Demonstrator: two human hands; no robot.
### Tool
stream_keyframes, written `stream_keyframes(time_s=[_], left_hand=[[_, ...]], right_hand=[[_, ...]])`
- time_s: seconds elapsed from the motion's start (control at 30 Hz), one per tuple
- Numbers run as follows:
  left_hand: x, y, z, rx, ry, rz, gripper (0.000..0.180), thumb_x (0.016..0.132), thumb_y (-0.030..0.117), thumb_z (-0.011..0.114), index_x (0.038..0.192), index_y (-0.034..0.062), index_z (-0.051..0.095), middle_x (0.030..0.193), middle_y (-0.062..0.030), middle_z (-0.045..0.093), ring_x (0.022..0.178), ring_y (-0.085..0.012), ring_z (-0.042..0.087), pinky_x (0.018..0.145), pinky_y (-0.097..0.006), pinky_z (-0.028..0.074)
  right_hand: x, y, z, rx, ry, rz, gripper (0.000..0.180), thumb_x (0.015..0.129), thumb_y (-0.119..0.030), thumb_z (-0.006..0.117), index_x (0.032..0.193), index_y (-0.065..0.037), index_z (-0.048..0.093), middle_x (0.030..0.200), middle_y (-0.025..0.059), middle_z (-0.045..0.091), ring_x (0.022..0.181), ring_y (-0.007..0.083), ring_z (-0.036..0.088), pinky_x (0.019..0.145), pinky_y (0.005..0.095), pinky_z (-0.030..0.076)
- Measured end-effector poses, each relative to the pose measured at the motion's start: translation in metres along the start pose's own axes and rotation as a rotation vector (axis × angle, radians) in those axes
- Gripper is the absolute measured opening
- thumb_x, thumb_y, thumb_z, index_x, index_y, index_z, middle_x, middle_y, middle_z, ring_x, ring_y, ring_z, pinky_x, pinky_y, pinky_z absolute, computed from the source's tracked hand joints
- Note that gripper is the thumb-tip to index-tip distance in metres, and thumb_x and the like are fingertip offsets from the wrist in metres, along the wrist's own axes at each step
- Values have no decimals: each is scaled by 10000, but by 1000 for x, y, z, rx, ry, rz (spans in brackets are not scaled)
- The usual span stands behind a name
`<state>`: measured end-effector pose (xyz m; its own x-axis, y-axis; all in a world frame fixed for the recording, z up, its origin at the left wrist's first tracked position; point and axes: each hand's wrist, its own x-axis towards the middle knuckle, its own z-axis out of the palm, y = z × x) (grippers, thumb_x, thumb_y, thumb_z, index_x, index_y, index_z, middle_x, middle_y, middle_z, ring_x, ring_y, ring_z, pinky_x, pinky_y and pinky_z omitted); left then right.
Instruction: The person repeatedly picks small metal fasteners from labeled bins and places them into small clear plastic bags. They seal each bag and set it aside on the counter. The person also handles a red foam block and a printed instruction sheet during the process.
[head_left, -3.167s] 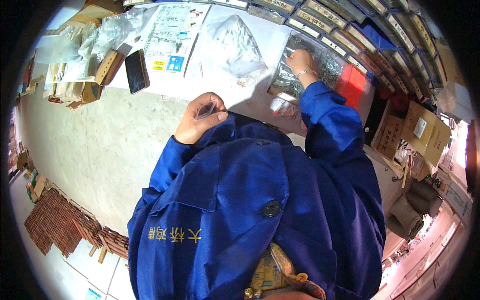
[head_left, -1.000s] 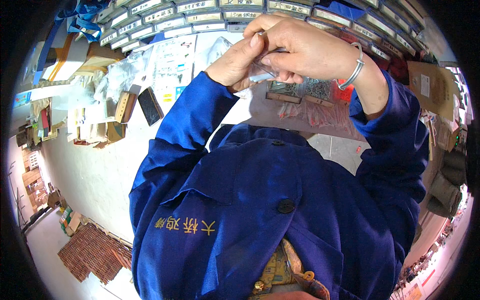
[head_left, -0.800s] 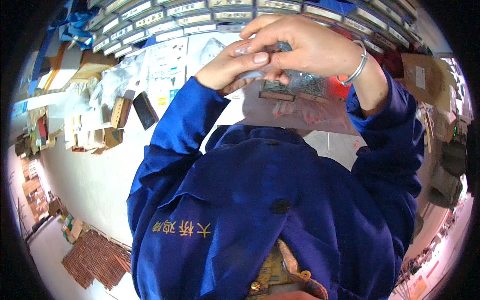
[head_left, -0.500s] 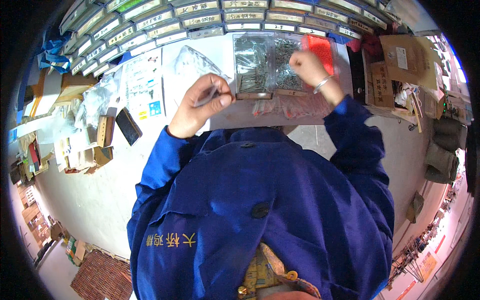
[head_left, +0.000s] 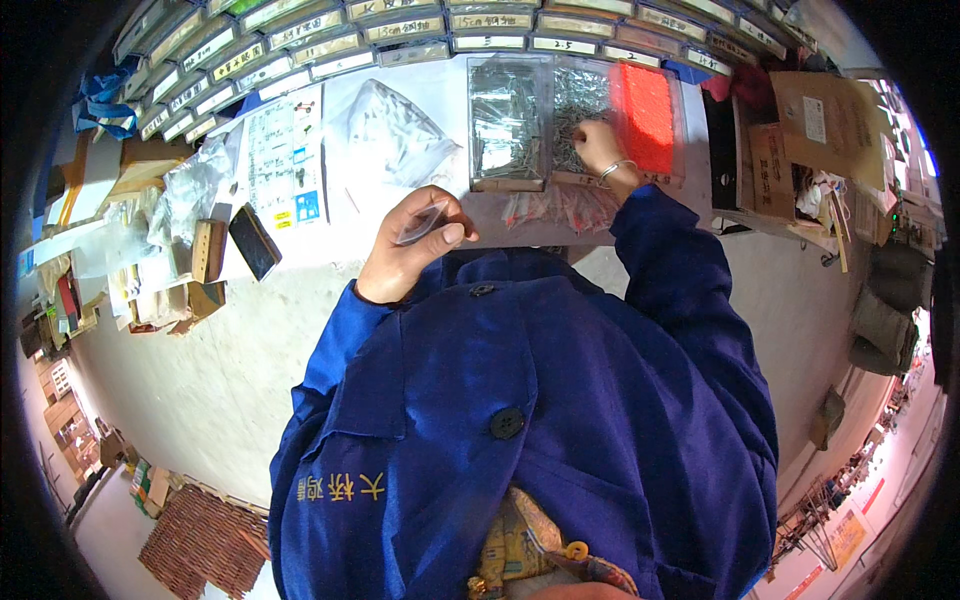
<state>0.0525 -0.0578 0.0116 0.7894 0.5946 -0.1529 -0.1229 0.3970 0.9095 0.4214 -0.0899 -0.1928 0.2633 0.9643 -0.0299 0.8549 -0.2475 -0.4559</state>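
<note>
My left hand (head_left: 418, 232), fingers curled, holds a small clear plastic bag (head_left: 424, 222) in front of the table edge. My right hand (head_left: 598, 148), with a bracelet at its wrist, reaches down into the middle clear bin of thin metal pins (head_left: 575, 98). Its fingers are bent together at the pins, and their tips are hidden. Left of it stands another clear bin of longer metal rods (head_left: 506, 155). On its right is a bin of small bright red parts (head_left: 648, 120). Several small bags with reddish contents (head_left: 560, 208) lie in front of the bins.
A large clear bag of pale parts (head_left: 390, 130) lies left of the bins, beside a printed sheet (head_left: 283, 165). Rows of labelled drawers (head_left: 400, 30) line the back. A dark flat box (head_left: 255, 243) and a wooden block (head_left: 208, 250) sit at left, cardboard boxes (head_left: 825, 125) at right.
My right hand has come down and slightly left, from above the middle bin into its pins. My left hand, still with the bag, has shifted slightly nearer my body.
</note>
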Motion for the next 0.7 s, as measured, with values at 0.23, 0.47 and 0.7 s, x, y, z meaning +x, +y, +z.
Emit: stream_keyframes(time_s=[0.23, 0.47, 0.7], left_hand=[[-6, -10, -7, -90, 51, -9, 178, 919, 112, 661, 1022, 13, 555, 900, -87, 643, 885, -177, 629, 833, -290, 467], [0, -12, -5, -130, 25, -4, 183, 923, 118, 659, 1032, 17, 552, 905, -97, 651, 877, -181, 641, 807, -287, 489], [4, -10, -2, -120, 9, -27, 207, 915, 151, 674, 1021, 20, 553, 892, -99, 643, 882, -189, 640, 813, -298, 495]], right_hand=[[-24, -13, -38, 899, -79, 487, 202, 894, -158, 700, 871, 42, 697, 715, 41, 656, 594, 101, 606, 525, 260, 500], [-44, -20, -59, 1292, -2, 571, 199, 901, -209, 712, 874, -15, 674, 743, 29, 640, 568, 109, 573, 522, 275, 501], [-52, -33, -71, 1568, -5, 600, 185, 918, -219, 693, 830, -63, 646, 699, 0, 583, 567, 104, 525, 534, 281, 490]])
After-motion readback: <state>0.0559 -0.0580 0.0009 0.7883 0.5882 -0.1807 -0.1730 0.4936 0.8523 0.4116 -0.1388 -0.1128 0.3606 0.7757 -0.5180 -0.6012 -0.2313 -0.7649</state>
